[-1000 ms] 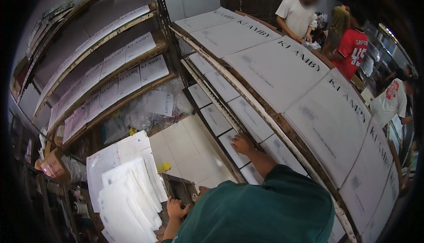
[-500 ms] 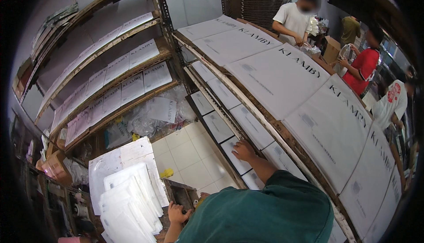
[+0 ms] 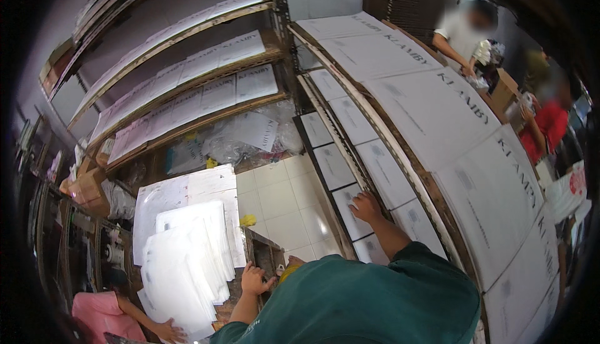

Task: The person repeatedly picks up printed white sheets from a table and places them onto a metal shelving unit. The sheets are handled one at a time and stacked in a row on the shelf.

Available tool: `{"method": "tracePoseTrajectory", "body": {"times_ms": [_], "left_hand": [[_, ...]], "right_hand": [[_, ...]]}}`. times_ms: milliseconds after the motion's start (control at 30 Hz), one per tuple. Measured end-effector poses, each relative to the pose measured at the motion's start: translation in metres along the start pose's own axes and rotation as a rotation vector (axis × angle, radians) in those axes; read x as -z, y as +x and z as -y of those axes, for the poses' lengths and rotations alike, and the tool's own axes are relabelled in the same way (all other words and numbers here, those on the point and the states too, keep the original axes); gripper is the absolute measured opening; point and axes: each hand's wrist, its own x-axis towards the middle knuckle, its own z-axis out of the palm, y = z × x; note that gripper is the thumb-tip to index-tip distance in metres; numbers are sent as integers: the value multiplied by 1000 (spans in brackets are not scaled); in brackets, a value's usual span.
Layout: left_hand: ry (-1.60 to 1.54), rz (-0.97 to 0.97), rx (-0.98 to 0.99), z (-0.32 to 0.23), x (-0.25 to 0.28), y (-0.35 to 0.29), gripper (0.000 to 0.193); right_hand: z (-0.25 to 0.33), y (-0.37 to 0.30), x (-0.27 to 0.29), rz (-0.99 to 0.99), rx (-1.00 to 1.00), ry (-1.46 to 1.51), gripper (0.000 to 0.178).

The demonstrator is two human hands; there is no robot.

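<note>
My right hand [image 3: 367, 207] reaches to the low shelf on the right. Its fingers are spread over a white printed sheet or flat bag [image 3: 351, 211] with a dark border. My left hand [image 3: 254, 279] lies at the edge of a brown wooden stand [image 3: 265, 253], fingers apart with nothing visible in them. Left of it, a fanned stack of white sheets or flat bags [image 3: 184, 263] rests on a whitish board [image 3: 219, 184]. At the lower left, the hand [image 3: 169, 331] of another person in a pink top touches the stack's near edge.
Sloping racks on the right hold large white printed pieces [image 3: 431, 103]. Shelves [image 3: 187, 128] at the far left carry more. Clear plastic [image 3: 234, 141] lies beneath them. A tiled floor [image 3: 278, 197] shows between. Several people work behind the right rack [image 3: 459, 37].
The view has shifted, moving the racks rightward in the picture. My right hand stays on the low shelf, my left at the stand. The pink-topped person's arm has come in at lower left.
</note>
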Motion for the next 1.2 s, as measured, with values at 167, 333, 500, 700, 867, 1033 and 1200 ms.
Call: {"method": "tracePoseTrajectory", "body": {"times_ms": [167, 333, 500, 700, 867, 1033, 1200], "left_hand": [[-22, 34, 11, 0, 5, -3, 47], [0, 40, 27, -1, 7, 0, 49], [8, 91, 51, 0, 11, 3, 50], [-10, 73, 35, 0, 10, -3, 51], [-9, 4, 13, 5, 2, -3, 48], [-47, -62, 23, 7, -4, -7, 47], [-59, -58, 9, 8, -9, -7, 45]], "right_hand": [[-2, 0, -13, -159, 59, 10, 25], [1, 5, -2, -24, 12, -9, 26], [4, 5, -4, -82, 63, 10, 21], [0, 5, -9, -172, 142, 21, 19], [3, 6, -4, -150, 149, 35, 19], [3, 6, -5, -93, 147, -16, 19], [6, 6, 0, -67, 132, -45, 19]]}}
